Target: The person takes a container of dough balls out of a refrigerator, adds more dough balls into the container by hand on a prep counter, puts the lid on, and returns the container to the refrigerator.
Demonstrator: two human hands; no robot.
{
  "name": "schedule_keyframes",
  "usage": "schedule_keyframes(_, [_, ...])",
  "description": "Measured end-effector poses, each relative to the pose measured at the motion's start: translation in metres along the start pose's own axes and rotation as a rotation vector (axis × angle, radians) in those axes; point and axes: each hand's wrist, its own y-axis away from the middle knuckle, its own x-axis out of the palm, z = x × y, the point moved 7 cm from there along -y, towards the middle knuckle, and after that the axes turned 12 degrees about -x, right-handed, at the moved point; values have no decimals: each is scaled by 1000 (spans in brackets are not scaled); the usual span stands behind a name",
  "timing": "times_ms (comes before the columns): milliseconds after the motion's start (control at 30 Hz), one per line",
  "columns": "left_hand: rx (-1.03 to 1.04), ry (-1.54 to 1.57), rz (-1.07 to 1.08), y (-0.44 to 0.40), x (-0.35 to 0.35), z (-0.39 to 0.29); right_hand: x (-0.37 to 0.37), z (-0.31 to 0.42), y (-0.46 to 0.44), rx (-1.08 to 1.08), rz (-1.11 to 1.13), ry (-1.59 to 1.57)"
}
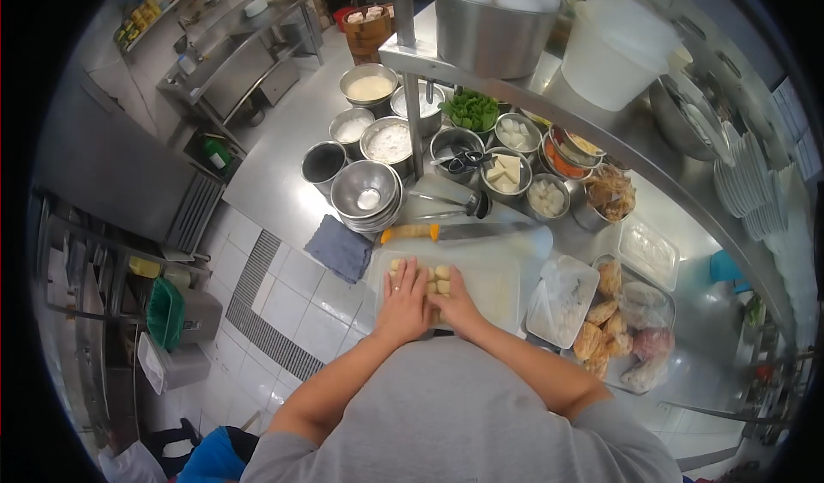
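Beside the knife (468,231), pale pieces (442,280), probably soft and best held by their sides, are touched by left hand (405,301) and right hand (457,301), fingers' (408,274) grip impossible to tell

Pale pieces (443,286) partly hidden beneath left grip (404,303)

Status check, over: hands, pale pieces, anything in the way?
Left hand spread over pale pieces; right hand at their right side. Pieces clustered, partly hidden by fingers. Orange-handled knife lies beyond, apart from both hands.
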Motion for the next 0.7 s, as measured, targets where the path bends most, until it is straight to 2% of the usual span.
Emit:
schedule_keyframes(33, [-26, 9, 26, 0, 5, 3, 3, -3, 1, 3, -3, -3])
schedule_keyframes(100, [-18, -1, 45, -1, 10, 5, 11, -13, -2, 58, -9, -238])
schedule_keyframes(200, [-20, -8, 62, -3, 15, 8, 19, -22, -4, -8, 19, -290])
schedule_keyframes(233, [-31, -4, 67, -3, 15, 10, 18, -9, -2, -10, 18, -291])
schedule_keyframes(300, [-42, 10, 69, -2, 14, 13, 18, 14, 4, 22, 21, -483])
schedule_keyframes(333, [-52, 26, 71, -4, 12, 14, 18, 9, 2, 15, 17, -487])
schedule_keyframes(400, [-54, 32, 65, -4, 8, 13, 16, 9, -4, -88, 40, -255])
schedule_keyframes(500, [-61, 12, 59, -4, 6, 14, 12, 9, 0, -95, 93, -164])
schedule_keyframes(633, [-51, -40, -10, -1, 3, 12, -3, 17, 7, -12, 30, -203])
schedule_keyframes(700, [-27, -38, -14, 0, 0, 9, -3, 24, 14, 66, 18, -384])
